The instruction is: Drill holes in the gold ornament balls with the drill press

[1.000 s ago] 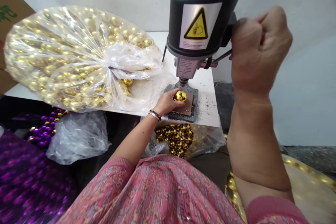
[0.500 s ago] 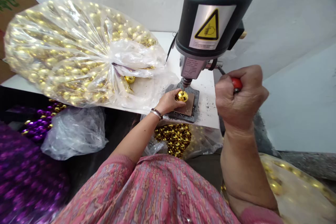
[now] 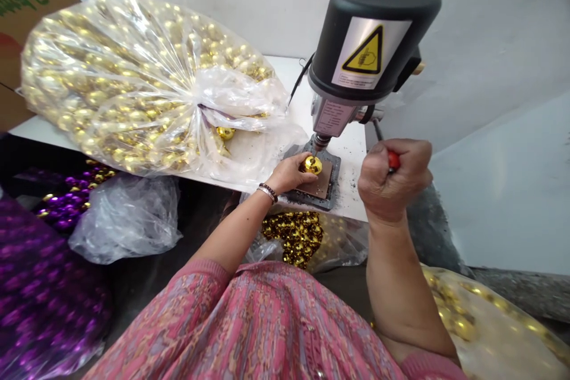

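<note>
A black drill press with a yellow warning label stands on the white table. My left hand holds a shiny gold ball between thumb and fingers, on the brown board over the press's dark base. The drill bit reaches down to the top of the ball; whether it is inside the ball I cannot tell. My right hand is closed round the red knob of the press's lever, right of the motor housing.
A large clear bag of gold balls covers the table's left part. Gold pieces lie in a bag below the table edge. Purple balls, crumpled plastic and a carton are at left; another bag is lower right.
My right hand has moved down and slightly left with the lever knob. The view has shifted a little. My left hand still holds the ball under the bit.
</note>
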{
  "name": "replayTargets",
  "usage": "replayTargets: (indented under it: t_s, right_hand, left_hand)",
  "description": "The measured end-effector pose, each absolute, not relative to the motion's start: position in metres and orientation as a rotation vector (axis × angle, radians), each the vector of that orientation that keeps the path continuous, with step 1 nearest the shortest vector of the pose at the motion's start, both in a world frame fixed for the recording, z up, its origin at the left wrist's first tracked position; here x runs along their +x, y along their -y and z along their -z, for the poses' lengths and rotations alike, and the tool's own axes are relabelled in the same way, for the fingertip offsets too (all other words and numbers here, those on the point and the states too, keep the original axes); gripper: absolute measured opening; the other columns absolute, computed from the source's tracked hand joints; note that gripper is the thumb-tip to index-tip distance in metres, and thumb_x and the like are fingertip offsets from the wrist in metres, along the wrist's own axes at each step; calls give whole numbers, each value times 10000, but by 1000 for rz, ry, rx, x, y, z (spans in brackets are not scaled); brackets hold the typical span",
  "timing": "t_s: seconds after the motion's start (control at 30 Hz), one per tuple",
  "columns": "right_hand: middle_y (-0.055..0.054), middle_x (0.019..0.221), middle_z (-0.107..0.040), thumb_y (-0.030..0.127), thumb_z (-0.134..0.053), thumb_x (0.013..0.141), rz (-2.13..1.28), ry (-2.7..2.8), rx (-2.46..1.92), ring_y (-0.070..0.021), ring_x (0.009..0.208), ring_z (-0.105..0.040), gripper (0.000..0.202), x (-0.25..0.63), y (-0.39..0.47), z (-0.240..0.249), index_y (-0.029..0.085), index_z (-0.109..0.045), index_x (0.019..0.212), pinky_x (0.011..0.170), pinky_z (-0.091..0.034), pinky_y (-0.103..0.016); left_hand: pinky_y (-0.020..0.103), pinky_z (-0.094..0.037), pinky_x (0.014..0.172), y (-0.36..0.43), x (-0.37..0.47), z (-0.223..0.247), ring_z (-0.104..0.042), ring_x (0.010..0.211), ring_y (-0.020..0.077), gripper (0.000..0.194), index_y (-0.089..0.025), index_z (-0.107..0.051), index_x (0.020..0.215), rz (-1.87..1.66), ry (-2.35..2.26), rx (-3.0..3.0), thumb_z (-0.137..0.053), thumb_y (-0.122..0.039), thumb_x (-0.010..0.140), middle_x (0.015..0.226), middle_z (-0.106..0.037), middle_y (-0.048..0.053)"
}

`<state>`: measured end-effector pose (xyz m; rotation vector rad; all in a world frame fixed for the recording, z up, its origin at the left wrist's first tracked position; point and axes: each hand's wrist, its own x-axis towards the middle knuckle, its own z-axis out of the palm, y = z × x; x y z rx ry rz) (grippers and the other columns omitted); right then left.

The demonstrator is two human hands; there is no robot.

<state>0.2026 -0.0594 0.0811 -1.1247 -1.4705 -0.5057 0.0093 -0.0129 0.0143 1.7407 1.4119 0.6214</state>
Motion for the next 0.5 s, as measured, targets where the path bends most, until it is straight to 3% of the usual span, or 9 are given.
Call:
replayTargets:
  t_s: [0.33, 0.5]
  right_hand:
    - [-9, 743, -572, 470, -443, 1045, 449, 1393, -1067, -139, 665, -550, 278, 195, 51, -49, 241, -521, 908, 677, -492, -313]
    - [12, 747, -521, 531, -431, 1075, 458, 1305, -1095, -107, 675, -495, 365, 192, 41, -91, 224, -501, 892, 669, -436, -284]
  left_hand:
    - [367, -593, 1101, 14, 9, -15, -776, 1171, 277, 673, -197, -760, 1453, -674, -1402, 1721, -899, -233, 795, 1278, -835, 65]
    - [394, -586, 1132, 15, 11, -13, -770, 1227, 305, 727, -202, -740, 1488, -679, -1441, 1714, -915, -225, 783, 1327, -823, 86]
